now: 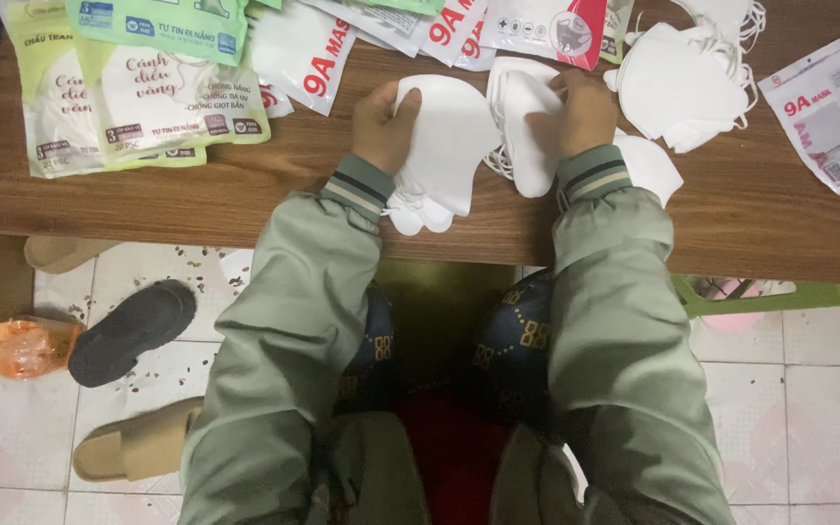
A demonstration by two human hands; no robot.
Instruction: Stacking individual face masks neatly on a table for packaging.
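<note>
White folded face masks fill both hands over the wooden table (196, 199): the left hand (386, 122) is closed around a stack of masks (444, 146), thumb on top, w/ the lower edges of the stack fanning out just past the table's near edge; the right hand (580, 107) is curled over a second mask bundle (522, 126), fingers pressing it down, ear loops bunched at its left side. Both bundles sit between the hands, touching or nearly so. Risks, as I judge them: the fanned bottom of the left stack hangs at the edge, so a loose grip could let a mask or two slide off to the tiled floor (809, 389), which looks gritty w/ specks, near the dark slipper (133, 331) and tan sandal (138, 442). Ear loops on the right bundle could tangle w/ each other or snag a neighbour mask, pulling extras along. The loose mask pile (678, 87) to the right and another mask (648, 165) by the right cuff are close enough for a sleeve to drag them. Green packets (148, 97) and red-and-white packets (828, 107) crowd the far side, so there's little spare room.
</note>
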